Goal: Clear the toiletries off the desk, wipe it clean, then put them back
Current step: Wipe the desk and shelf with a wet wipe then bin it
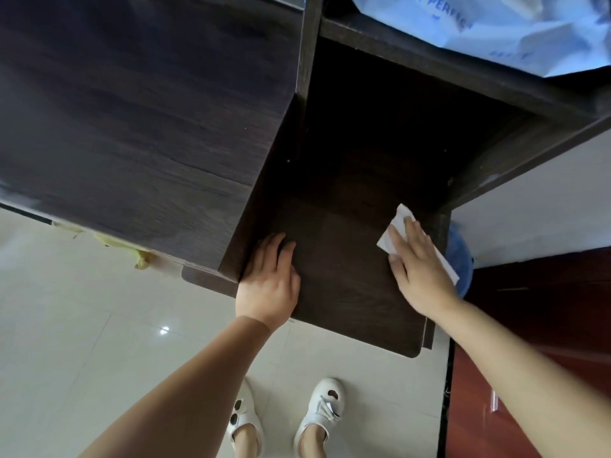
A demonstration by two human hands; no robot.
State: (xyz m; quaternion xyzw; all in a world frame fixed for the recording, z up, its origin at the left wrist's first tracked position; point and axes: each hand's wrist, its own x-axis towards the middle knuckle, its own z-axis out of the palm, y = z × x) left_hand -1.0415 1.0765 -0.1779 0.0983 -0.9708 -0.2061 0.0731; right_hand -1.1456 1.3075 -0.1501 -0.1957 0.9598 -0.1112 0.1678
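R hand [421, 269] lies flat, fingers spread, palm pressing a folded white wipe [396, 231] onto the dark wood desk surface [344, 282], near its right edge, just beside the upright side panel [439, 233]. Not a closed grip, more a press: the wipe is pinned under palm and fingers, its corners poking out past the fingertips and along the outer side of the hand. L hand [269, 282] rests open on the same surface at its left edge, fingers loosely extended, holding nothing, prob. bracing.

Outward: surface btw the hands is bare, no toiletries on it. Taller dark cabinet block [132, 127] to the left, its top bare too. A shelf [429, 57] above carries a crumpled pale blue plastic bag [496, 24]. Blue rounded item [461, 259], maybe a bin or bag, sits behind the side panel; can't tell which. White shoes [325, 408] on tiled floor [82, 325] below; reddish-brown door or panel [545, 325] at right.

Progress, judged: clearing looks done, wiping is the step in hand. Left to do: finish the wipe, then return the toiletries. Where they are now isn't visible.

Writing: blue print on the bag, partly readable as "PERFE…", rest cut off or creased; smaller print lower down too blurred to read.
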